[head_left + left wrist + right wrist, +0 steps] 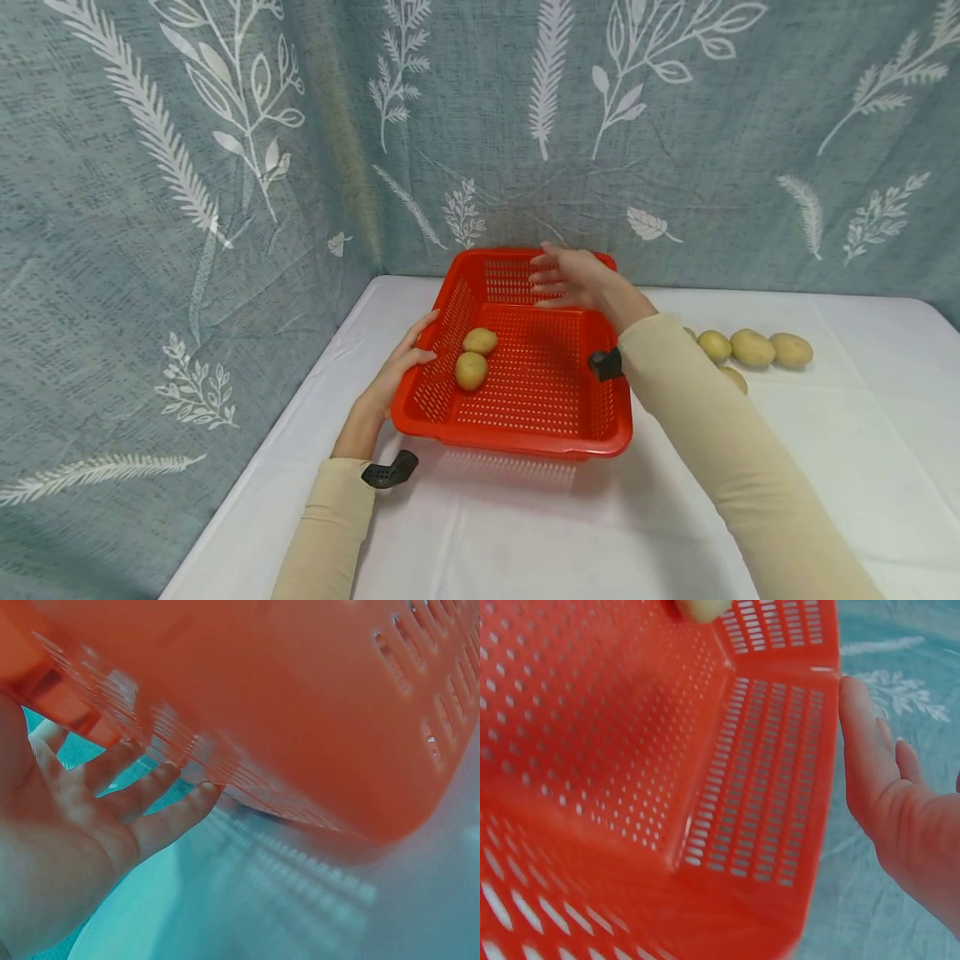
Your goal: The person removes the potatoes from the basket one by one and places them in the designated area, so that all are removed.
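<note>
One basket [517, 440] — bright red, slotted

The basket [513, 438] is at the left of the table [480, 537], with two potatoes [471, 372] in its left part, one beyond the other. The left hand [393, 377] is at its left side, the right hand [583, 277] at its far side. More potatoes [752, 348] lie to the right; a curtain [487, 108] hangs behind.
</note>
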{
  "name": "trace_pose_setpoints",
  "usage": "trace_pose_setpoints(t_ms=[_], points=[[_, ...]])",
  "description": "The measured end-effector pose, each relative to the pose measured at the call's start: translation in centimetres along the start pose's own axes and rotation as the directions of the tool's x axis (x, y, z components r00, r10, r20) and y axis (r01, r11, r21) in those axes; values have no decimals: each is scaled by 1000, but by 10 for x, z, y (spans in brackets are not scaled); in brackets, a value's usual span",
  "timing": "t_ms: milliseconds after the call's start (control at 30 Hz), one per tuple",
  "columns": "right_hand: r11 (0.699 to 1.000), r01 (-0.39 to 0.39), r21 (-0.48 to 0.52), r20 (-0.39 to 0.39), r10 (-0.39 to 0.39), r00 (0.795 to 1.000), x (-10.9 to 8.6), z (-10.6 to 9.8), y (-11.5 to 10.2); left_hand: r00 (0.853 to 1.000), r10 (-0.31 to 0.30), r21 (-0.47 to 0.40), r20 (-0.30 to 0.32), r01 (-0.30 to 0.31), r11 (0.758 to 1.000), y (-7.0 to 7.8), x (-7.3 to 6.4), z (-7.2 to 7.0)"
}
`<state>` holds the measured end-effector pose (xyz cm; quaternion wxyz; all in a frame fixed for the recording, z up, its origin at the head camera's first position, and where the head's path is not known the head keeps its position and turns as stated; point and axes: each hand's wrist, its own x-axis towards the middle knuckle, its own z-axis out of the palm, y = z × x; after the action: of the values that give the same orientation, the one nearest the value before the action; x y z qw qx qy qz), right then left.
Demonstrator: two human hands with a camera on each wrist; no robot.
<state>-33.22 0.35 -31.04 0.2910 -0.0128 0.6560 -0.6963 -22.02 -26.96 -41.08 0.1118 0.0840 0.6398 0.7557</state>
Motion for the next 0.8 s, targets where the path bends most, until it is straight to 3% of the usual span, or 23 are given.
trace_pose_setpoints(t_ms=[467, 800], points=[[999, -31, 8, 13, 31, 999, 15, 34, 14, 1000, 10, 17, -26, -10, 1000, -2, -1, -2], [999, -46, 22, 13, 45, 999, 25, 44, 25, 1000, 5, 26, -25, -5, 1000, -1, -1, -3]])
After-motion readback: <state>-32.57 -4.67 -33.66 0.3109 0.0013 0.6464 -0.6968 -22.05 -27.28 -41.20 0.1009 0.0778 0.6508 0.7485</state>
